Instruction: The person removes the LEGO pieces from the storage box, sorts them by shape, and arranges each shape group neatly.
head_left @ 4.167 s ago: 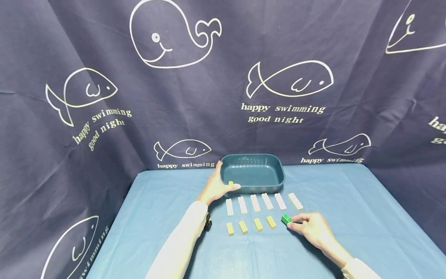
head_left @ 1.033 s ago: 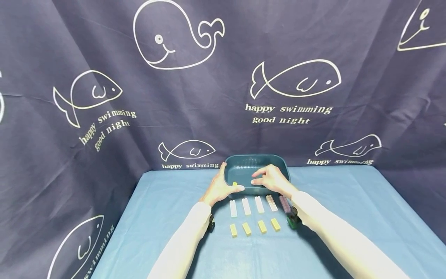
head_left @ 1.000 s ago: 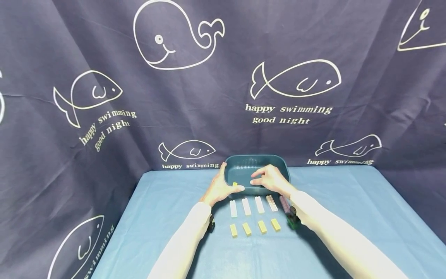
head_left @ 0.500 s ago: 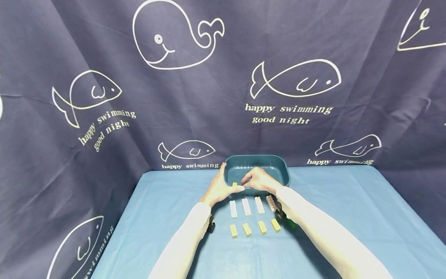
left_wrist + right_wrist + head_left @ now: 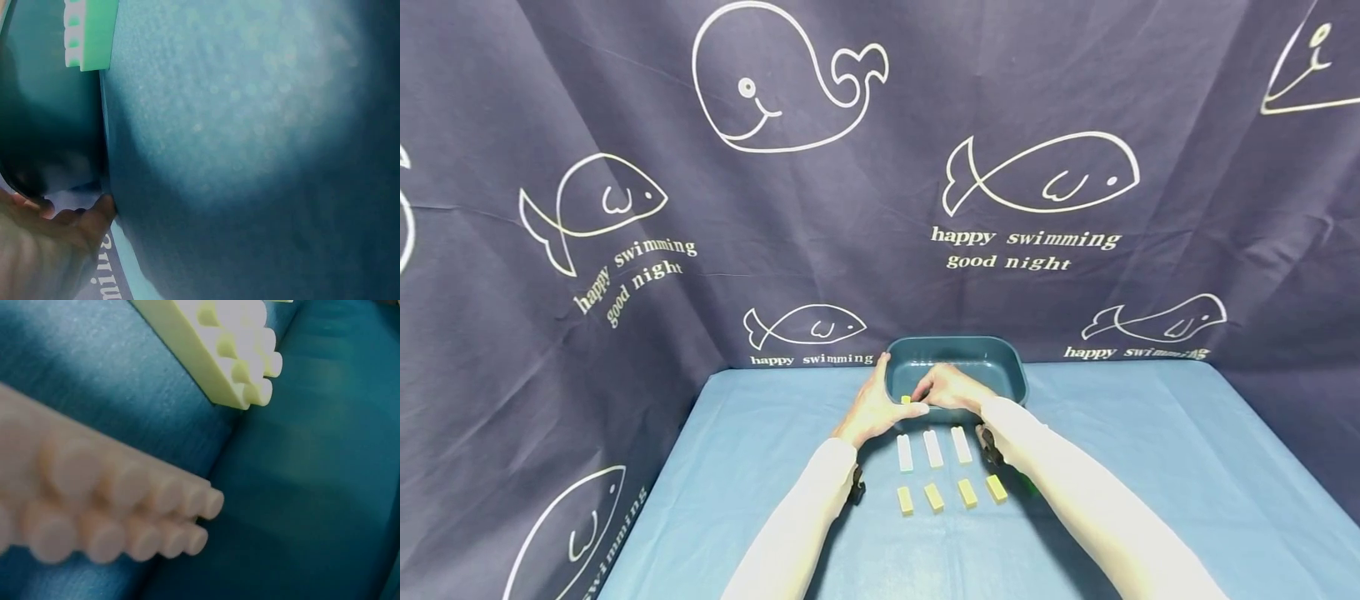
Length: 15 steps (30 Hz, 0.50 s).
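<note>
In the head view, my left hand (image 5: 874, 410) holds the front left corner of a dark teal tub (image 5: 957, 341), thumb along the front rim and fingers at the left wall. My right hand (image 5: 951, 389) reaches over the front rim into the tub, fingertips close to a small yellow block (image 5: 906, 400) inside. Whether they pinch it cannot be seen. Under my right forearm a green building brick (image 5: 1032, 483) is mostly hidden. The right wrist view has a pinkish studded brick (image 5: 106, 494) and a pale yellow studded brick (image 5: 215, 356) beside the tub, with no hand visible.
Long pale bricks (image 5: 933, 447) lie in a row before the tub. Nearer stands a row of several short yellow bricks (image 5: 967, 493). The left wrist view catches a pale green brick (image 5: 100, 31). A dark fish-print curtain (image 5: 880, 208) hangs behind the blue table (image 5: 775, 400).
Over four seconds ago my right hand held the green brick at the yellow row's right end. It then went into the tub and slid left toward the yellow block. My left hand stays put.
</note>
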### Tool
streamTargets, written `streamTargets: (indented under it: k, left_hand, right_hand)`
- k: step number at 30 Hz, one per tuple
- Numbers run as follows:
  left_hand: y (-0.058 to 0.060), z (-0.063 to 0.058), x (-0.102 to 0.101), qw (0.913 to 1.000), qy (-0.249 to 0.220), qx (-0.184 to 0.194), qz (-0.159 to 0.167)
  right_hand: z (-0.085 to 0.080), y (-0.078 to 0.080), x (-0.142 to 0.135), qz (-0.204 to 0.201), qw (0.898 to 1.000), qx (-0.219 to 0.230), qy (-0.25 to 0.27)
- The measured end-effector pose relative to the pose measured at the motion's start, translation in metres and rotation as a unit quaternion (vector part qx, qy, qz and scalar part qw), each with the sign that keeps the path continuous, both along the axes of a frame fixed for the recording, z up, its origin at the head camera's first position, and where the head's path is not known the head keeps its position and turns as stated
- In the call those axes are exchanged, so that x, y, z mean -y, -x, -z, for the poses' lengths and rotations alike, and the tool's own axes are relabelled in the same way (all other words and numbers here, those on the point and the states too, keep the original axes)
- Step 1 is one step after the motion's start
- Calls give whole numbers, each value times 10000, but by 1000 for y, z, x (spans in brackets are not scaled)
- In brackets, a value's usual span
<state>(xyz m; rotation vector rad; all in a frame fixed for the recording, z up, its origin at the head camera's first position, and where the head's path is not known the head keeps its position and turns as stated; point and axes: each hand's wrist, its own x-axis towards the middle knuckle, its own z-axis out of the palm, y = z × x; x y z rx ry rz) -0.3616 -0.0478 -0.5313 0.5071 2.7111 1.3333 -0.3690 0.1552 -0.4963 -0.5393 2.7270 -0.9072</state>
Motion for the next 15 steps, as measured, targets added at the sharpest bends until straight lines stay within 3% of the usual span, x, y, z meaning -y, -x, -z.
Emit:
streamTargets:
  k: [15]
  left_hand:
    - [0, -1, -2, 9998, 11, 163, -68]
  right_hand:
    - [4, 11, 12, -350, 9993, -145, 63]
